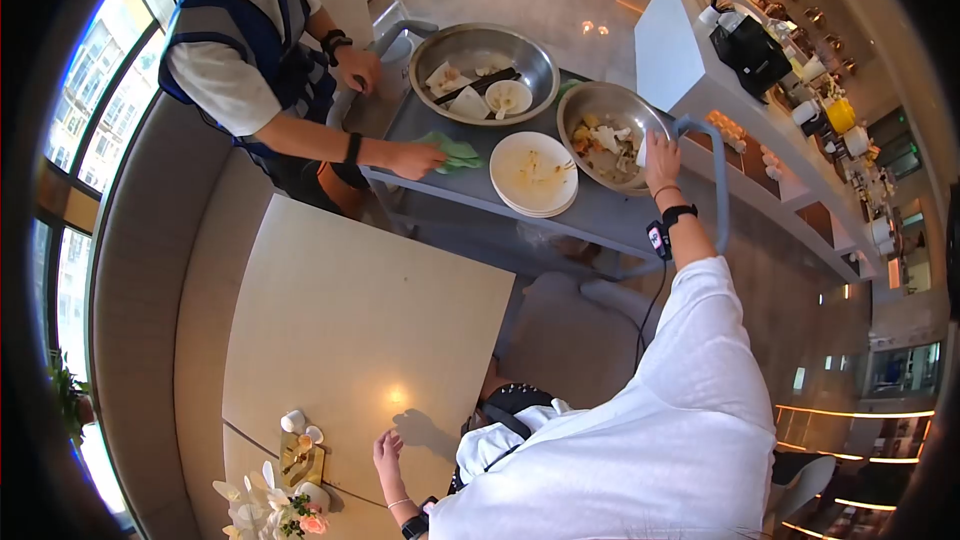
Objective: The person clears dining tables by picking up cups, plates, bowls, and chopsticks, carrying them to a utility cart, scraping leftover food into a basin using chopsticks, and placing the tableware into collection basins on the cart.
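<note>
Bowl (622,103), the metal one on the right, sits on the cart with mixed scraps (598,134) inside. The pale table (370,310) is nearest the left hand (388,452), which is loosely spread, seems to hold nothing, and has a small tray (303,462) and flowers close by. Across the cart (408,122), a co-worker (245,5) has a hand (412,158) on a green cloth (458,154), beside stacked plates (514,166) with food remains. The larger bowl (537,58) holds a small dish and more waste. The right hand (661,158) reaches to the right bowl's near rim, fingers closed on a white piece (642,152) too small to identify. From this pose, any move calls for care around that rim.
</note>
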Demonstrator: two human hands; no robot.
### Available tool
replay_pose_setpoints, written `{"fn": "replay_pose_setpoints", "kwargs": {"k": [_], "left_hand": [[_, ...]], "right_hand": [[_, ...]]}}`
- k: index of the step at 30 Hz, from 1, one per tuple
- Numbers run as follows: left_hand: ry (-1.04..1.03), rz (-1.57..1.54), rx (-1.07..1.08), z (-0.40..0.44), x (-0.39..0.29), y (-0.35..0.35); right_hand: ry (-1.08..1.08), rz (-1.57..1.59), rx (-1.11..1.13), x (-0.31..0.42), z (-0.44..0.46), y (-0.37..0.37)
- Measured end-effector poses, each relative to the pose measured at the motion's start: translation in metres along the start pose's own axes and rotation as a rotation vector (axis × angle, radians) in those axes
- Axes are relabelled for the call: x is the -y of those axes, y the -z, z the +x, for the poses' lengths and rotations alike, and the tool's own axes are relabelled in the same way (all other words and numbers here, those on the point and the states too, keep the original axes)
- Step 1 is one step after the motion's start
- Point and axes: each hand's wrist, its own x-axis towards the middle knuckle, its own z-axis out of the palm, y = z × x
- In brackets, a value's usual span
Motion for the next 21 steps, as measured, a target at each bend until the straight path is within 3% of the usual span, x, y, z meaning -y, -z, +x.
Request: {"fn": "replay_pose_setpoints", "kwargs": {"k": [1, 7, 10, 13, 16, 19, 21], "left_hand": [[-0.030, -0.051, 0.009, 0.012, 0.012, 0.002], [0.004, -0.058, 0.034, 0.001, -0.012, -0.018], [-0.029, -0.071, 0.044, 0.008, -0.005, -0.024], [-0.019, -0.056, 0.079, 0.007, -0.011, -0.032], [-0.032, -0.042, 0.117, 0.009, -0.011, -0.038], [-0.052, -0.067, 0.111, 0.011, -0.012, -0.040], [-0.038, -0.084, 0.092, 0.010, -0.009, -0.039]], "right_hand": [[0.071, -0.083, -0.106, -0.001, 0.003, -0.018], [0.386, -0.466, -0.230, -0.003, 0.015, -0.034], [0.204, -0.133, 0.025, 0.007, 0.026, -0.030], [-0.237, 0.505, 0.291, 0.038, 0.045, 0.046], [-0.266, 1.179, 0.019, 0.076, 0.084, 0.007], [-0.172, 1.390, -0.036, 0.134, 0.112, 0.054], [-0.137, 1.509, 0.009, 0.175, 0.132, 0.042]]}}
